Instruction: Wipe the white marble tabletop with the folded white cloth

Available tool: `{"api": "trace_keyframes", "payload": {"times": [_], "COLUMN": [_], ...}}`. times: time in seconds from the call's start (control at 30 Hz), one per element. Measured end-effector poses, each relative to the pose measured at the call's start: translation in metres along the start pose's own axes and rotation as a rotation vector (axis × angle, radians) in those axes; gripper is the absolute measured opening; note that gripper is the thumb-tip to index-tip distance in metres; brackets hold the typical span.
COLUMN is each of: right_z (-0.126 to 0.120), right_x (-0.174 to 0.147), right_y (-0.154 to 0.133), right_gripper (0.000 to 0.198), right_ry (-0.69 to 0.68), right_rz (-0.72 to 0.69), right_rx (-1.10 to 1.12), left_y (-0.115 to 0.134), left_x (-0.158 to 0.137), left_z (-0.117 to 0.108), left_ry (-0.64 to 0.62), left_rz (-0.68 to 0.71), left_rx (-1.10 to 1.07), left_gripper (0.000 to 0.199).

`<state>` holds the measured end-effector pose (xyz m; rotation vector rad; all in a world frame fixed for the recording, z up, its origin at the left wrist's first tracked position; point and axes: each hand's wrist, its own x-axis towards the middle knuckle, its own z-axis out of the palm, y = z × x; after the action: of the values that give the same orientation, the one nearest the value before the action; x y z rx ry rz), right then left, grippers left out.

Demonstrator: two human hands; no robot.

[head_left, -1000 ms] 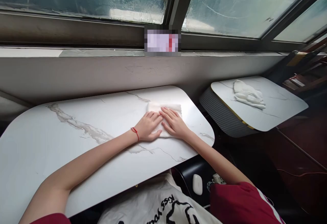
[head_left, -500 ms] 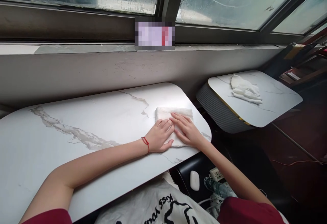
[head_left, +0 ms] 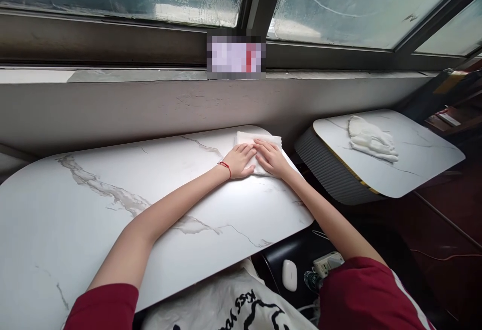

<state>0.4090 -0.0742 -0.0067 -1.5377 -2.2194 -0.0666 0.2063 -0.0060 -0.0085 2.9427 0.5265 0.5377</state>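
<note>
A folded white cloth point(head_left: 248, 137) lies flat near the far right corner of a white marble-patterned table point(head_left: 90, 239). On its left part rests my left hand point(head_left: 241, 161), palm down with the fingers stretched out and a red string bracelet at the wrist. My right hand point(head_left: 271, 158) presses on the right part of the same cloth, its fingers also extended. The fingertips of both hands come close together at the middle, and the palms cover much of the cloth.
White gloves point(head_left: 372, 139) lie on a second marble-patterned table point(head_left: 422, 161) to the right. Under the near edge, a white rounded case point(head_left: 289, 275), a power strip point(head_left: 327, 263) and a clear bottle point(head_left: 312, 281) sit on a black surface. A wall and windows run behind.
Both hands have slid the cloth away from me, from near the table's front right edge to the far right corner. The view has shifted slightly.
</note>
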Motion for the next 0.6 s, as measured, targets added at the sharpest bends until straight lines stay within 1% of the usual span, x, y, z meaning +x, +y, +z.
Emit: {"api": "trace_keyframes", "payload": {"times": [0.17, 0.3, 0.43, 0.6], "right_z": [0.007, 0.012, 0.016, 0.015], "right_x": [0.032, 0.052, 0.06, 0.059], "right_y": [0.022, 0.034, 0.04, 0.041], "right_gripper": [0.047, 0.047, 0.046, 0.045], "right_ry": [0.009, 0.031, 0.068, 0.065], "right_rz": [0.006, 0.04, 0.065, 0.056], "right_rx": [0.012, 0.051, 0.093, 0.094], "left_y": [-0.021, -0.034, -0.039, -0.039], "left_x": [0.022, 0.035, 0.039, 0.038], "left_z": [0.004, 0.008, 0.011, 0.013], "left_ry": [0.01, 0.029, 0.038, 0.036], "left_rz": [-0.09, -0.165, -0.192, -0.184], "left_rx": [-0.012, -0.021, -0.034, -0.045], "left_gripper": [0.056, 0.054, 0.054, 0.056]}}
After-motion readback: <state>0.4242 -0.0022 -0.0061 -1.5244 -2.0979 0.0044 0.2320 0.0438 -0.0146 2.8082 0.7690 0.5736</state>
